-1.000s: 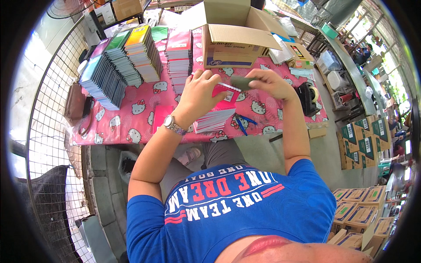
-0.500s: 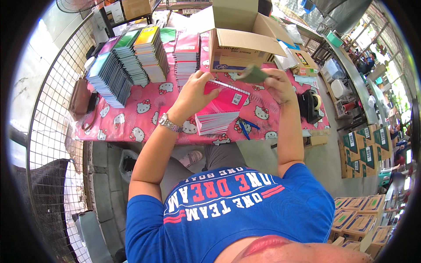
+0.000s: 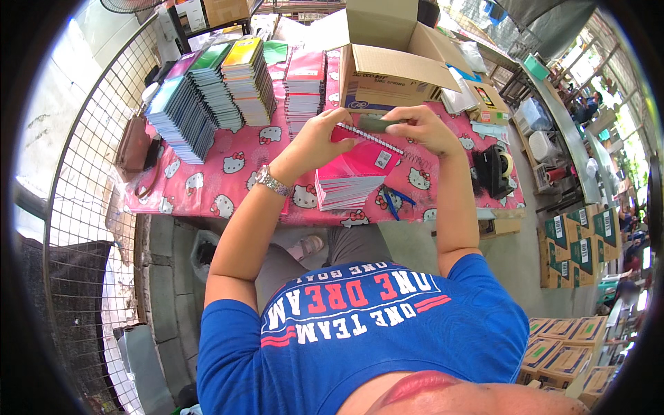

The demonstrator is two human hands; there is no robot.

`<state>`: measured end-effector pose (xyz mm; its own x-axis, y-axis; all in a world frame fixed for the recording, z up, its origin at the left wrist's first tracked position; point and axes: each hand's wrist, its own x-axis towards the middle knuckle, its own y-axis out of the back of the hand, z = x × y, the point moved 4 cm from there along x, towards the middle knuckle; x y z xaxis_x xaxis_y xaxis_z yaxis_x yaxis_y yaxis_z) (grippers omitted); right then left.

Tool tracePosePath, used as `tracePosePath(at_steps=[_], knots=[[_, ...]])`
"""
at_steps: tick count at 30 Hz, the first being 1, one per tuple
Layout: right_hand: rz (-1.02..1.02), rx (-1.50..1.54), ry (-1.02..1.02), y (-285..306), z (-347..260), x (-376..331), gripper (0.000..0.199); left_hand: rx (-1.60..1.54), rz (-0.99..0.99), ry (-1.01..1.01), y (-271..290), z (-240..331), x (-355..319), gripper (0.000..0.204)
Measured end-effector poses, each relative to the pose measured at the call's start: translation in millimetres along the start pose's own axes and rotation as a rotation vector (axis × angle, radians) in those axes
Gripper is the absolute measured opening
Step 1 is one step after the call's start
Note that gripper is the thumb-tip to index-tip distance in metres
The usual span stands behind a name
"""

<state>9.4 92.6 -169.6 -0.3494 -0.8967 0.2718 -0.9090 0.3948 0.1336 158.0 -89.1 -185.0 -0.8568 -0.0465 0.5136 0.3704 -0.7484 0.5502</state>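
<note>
Near the front edge of the pink tabletop (image 3: 207,176), a pile of pink notebooks (image 3: 356,166) sits in front of you, its pages fanned unevenly at the near side. Your left hand (image 3: 315,142) is over the far-left corner of the top one, thumb and fingers apart around its edge; whether that grip pinches the cover or only rests there, you cannot tell. Your right hand's grip is closed, thumb against fingers, on a dark green pad (image 3: 373,124) beside the white spiral binding (image 3: 377,140).

If you press harder on the right than you steady on the left, the top notebook could twist and the uneven pile slide toward you. A pad edge catching a ring could bend the spiral or nick the cover. The blue-handled pliers (image 3: 399,200) lie just right of the pile, so a slipping notebook could knock them toward the front edge.
</note>
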Motion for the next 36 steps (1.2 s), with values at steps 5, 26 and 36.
tracePosePath(at_steps=[5, 26, 36], knots=[[-0.005, 0.005, 0.038, -4.7, 6.4, 0.5, 0.025, -0.021, -0.020, 0.093, 6.0, -3.6, -5.5, 0.033], [0.963, -0.756, 0.036, -54.0, 103.5, -143.5, 0.050, -0.060, 0.389, 0.195, -16.0, -7.6, -25.2, 0.024], [0.550, -0.997, 0.249, -130.5, -8.6, -46.0, 0.052, -0.363, 0.313, 0.353, -18.7, -21.5, -29.2, 0.012]])
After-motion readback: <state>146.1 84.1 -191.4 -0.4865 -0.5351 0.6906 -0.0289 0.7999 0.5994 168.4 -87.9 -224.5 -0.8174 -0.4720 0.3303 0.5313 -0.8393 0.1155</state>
